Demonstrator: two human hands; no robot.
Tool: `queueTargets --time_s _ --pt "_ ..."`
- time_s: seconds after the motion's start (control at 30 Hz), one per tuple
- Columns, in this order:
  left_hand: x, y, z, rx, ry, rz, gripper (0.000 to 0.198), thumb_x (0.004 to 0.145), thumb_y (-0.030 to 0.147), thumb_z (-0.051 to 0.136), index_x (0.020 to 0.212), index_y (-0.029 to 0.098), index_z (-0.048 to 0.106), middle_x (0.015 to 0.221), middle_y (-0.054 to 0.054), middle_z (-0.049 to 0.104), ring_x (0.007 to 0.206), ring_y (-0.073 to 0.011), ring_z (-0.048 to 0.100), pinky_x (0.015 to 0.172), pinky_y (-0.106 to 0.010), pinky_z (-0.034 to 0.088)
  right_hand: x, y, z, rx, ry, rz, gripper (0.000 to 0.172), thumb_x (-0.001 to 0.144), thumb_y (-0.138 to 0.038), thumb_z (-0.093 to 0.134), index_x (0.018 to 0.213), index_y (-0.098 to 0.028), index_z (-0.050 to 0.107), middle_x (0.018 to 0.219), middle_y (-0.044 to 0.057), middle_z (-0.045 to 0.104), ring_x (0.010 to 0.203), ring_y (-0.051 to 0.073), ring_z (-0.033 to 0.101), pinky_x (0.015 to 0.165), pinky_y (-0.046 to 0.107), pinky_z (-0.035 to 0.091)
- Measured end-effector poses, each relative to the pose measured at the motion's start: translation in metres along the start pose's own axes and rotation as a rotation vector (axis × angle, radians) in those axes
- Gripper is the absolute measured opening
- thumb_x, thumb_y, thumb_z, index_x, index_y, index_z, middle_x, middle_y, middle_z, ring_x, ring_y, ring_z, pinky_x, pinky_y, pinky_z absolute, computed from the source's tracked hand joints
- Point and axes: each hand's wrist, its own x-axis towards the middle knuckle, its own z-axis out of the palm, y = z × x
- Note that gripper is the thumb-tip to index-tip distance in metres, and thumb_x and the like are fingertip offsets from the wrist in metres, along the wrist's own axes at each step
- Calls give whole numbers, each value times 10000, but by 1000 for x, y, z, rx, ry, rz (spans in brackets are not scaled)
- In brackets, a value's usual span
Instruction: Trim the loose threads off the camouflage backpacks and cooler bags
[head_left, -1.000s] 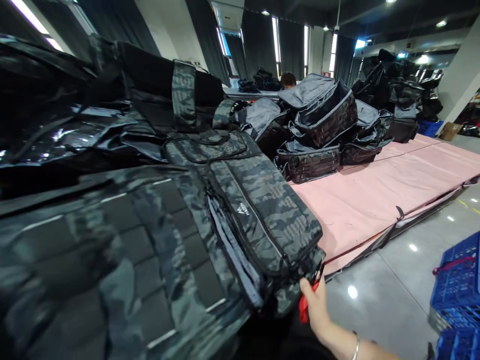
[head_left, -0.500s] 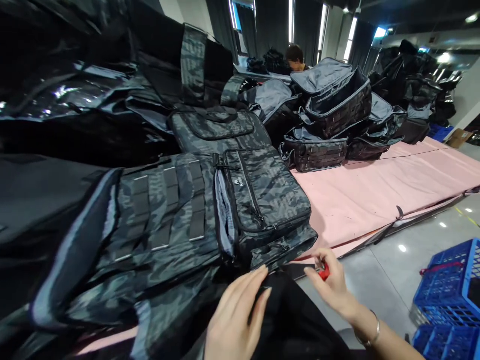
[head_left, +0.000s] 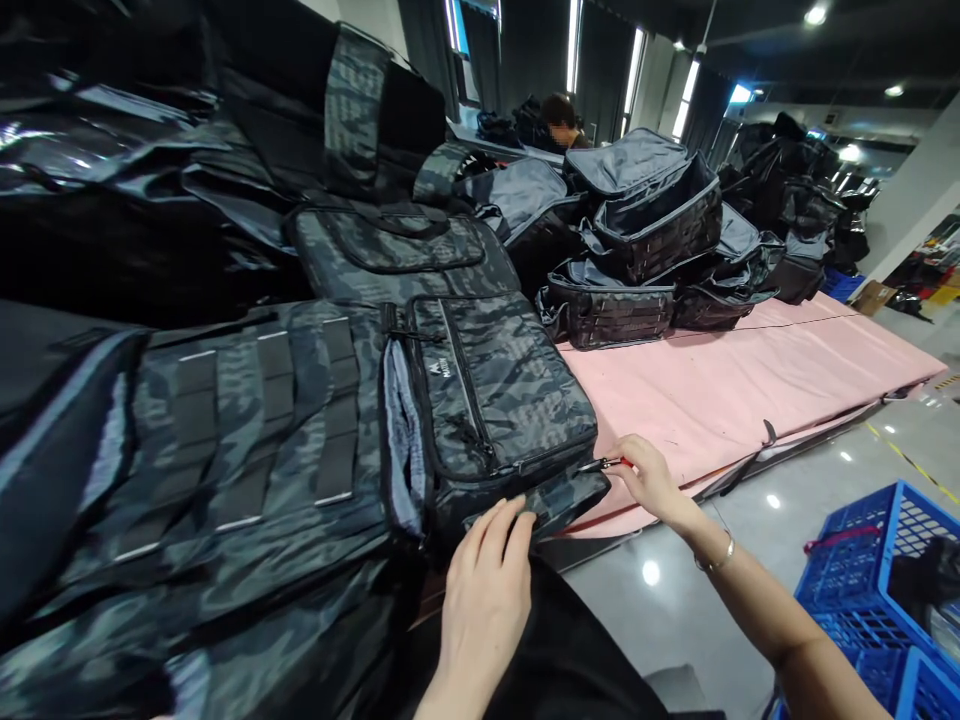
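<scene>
A dark camouflage backpack (head_left: pixel 517 375) lies spread out, with a zipped front pocket and a part-open side compartment that shows grey lining. To its left, a camouflage panel (head_left: pixel 300 420) carries rows of black webbing. My left hand (head_left: pixel 487 580) rests with its fingertips on the near lower edge of the backpack, fingers spread and slightly bent. At the bag's lower right corner, my right hand (head_left: pixel 649 478) is closed on small red-handled snips (head_left: pixel 606 464). Their dark blades point left against the bag's bottom flap. A bracelet circles my right wrist.
Several open grey-lined bags (head_left: pixel 622 250) are piled on the pink-covered table (head_left: pixel 750 370). Shiny black material (head_left: pixel 97 200) heaps up at the left. Blue plastic crates (head_left: pixel 847 570) stand on the floor at the right. A person (head_left: pixel 561 122) is at the back.
My right hand has moved up and left, bringing the snips to the bag's lower corner. My left hand has come onto the bag's near edge. The camera view has shifted slightly.
</scene>
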Motion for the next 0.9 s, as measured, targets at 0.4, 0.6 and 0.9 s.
queueTargets --time_s 0.4,0.6,0.9 --pt "-1 -1 -3 -34 -31 -15 336 795 20 398 1018 129 623 1287 -145 560 1092 -263 557 873 -398 486 15 5 2 -106 -94 -179 141 908 -245 508 950 -202 635 900 77 622 860 191 575 764 319 474" --pt "1 0 -4 -16 -12 2 324 802 11 390 1011 115 614 1267 -143 576 1096 -255 550 869 -378 487 21 7 6 -147 -114 -249 171 920 -267 495 970 -211 649 909 81 626 847 189 567 762 315 456" --pt "-1 0 -1 -20 -35 3 332 800 2 388 1023 100 614 1299 -144 551 1119 -256 535 895 -381 475 18 15 10 -145 -65 -275 202 932 -284 476 932 -211 664 873 74 651 798 180 578 724 318 457"
